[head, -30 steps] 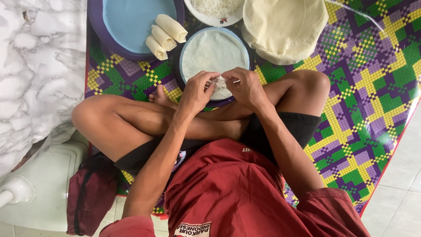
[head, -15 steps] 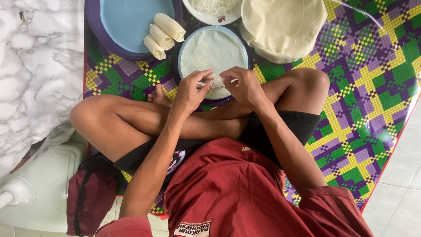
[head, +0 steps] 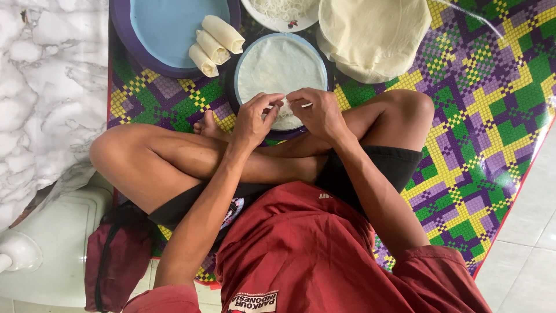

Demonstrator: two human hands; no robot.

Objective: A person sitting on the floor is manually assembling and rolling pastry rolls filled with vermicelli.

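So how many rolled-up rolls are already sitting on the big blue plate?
3. One roll lies highest, the second roll sits beside it, and the third roll is lowest, all side by side on the blue plate. The frame edge may hide more.

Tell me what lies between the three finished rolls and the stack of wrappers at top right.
In the head view, the round plate bearing one flat wrapper lies between the rolls and the stack.

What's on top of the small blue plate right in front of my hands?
A thin white round wrapper covers the small blue plate. The left hand and right hand pinch its near edge, hiding whatever filling lies there.
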